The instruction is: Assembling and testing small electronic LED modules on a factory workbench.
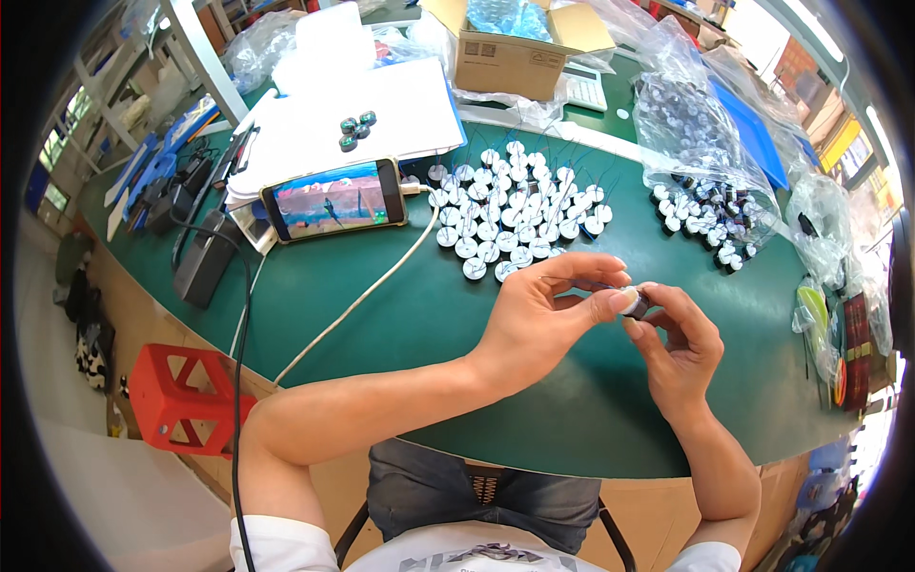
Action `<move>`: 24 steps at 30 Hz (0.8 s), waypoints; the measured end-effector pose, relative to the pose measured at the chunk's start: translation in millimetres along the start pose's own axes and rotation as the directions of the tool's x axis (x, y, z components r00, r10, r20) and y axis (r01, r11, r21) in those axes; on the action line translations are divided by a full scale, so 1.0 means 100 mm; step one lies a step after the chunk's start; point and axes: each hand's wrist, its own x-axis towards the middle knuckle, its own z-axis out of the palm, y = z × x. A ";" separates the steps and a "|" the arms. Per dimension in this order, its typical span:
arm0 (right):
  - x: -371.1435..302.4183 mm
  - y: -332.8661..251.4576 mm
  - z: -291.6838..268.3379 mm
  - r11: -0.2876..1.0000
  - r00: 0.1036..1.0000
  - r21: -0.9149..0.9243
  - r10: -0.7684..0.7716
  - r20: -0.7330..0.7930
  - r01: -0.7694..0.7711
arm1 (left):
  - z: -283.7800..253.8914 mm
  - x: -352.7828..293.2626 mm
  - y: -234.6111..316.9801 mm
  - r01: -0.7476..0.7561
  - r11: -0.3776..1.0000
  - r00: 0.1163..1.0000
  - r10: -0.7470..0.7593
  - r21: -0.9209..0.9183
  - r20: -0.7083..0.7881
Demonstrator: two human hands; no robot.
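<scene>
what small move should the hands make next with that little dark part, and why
With the left hand, I'd probably ease the thumb aside slightly while the right hand holds the small dark part: the right fingertips appear to pinch it, and the left thumb seems to cover some of it, hiding detail.

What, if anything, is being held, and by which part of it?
A small dark round part: the right hand pinches its side; the left hand has its thumb at the upper edge, its grip unclear.
</scene>
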 end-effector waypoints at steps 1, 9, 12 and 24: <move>0.00 0.00 0.00 1.000 1.000 -0.007 0.002 -0.006 -0.002 | 0.01 0.01 0.00 -0.008 1.000 1.000 0.008 0.000 -0.012; 0.04 0.03 -0.01 0.998 0.999 -0.034 -0.048 0.012 0.048 | -0.03 0.02 -0.02 -0.009 1.000 1.000 0.010 0.010 -0.004; 0.04 0.03 -0.03 0.996 0.997 -0.065 -0.067 0.029 0.068 | -0.01 0.02 -0.01 0.018 1.000 1.000 -0.018 0.021 -0.021; 0.02 0.06 0.00 0.995 0.996 -0.052 -0.091 0.007 0.091 | 0.01 0.02 -0.02 -0.027 1.000 0.999 0.027 0.007 -0.043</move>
